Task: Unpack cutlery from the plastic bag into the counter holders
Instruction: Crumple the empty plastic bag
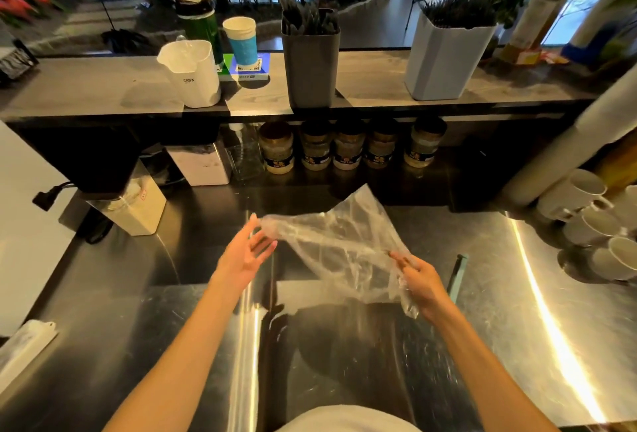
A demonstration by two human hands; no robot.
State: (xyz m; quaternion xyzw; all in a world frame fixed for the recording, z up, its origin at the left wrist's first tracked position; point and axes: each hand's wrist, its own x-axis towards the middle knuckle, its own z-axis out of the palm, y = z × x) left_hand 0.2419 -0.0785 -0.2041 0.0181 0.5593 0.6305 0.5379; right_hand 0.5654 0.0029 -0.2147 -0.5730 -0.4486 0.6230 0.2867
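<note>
A crumpled clear plastic bag (339, 242) hangs between my hands above the steel worktop; nothing shows inside it. My right hand (418, 278) grips the bag's near right end with curled fingers. My left hand (246, 252) is spread, its fingertips touching the bag's left end. On the raised counter a dark grey holder (310, 66) stands full of black cutlery. A pale grey holder (444, 59) to its right is also packed with black cutlery. A white holder (193, 73) stands at the left, its inside hidden.
A paper cup (241, 40) and a green bottle (200, 25) stand behind the white holder. Several jars (348, 149) line the shelf under the counter. White mugs (599, 225) are stacked at the right. A teal-tipped tool (458, 276) lies by my right hand.
</note>
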